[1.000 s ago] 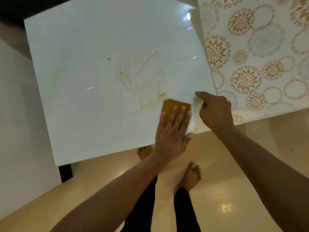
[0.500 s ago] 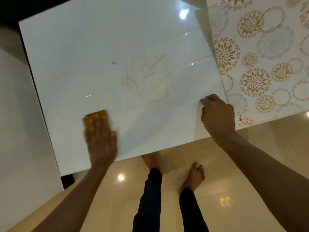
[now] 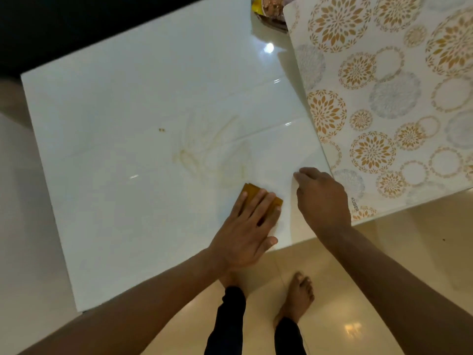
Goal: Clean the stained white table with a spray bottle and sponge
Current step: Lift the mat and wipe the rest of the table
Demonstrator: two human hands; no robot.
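Left hand (image 3: 245,234) flat, fingers straight and together, pressing orange sponge (image 3: 252,194) onto white table (image 3: 115,201) close to near edge. Right hand (image 3: 323,198) just beside, fingers curled, knuckles on tabletop; whether it pinches patterned mat (image 3: 384,103) edge: cannot tell. Brownish stain (image 3: 204,155) beyond sponge. Wide bare tabletop leftward; mat bounds right side.

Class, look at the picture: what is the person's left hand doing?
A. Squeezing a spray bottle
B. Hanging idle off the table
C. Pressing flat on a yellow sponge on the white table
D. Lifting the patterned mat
C: the left hand lies with straight fingers on the yellow sponge, near the white table's front edge.
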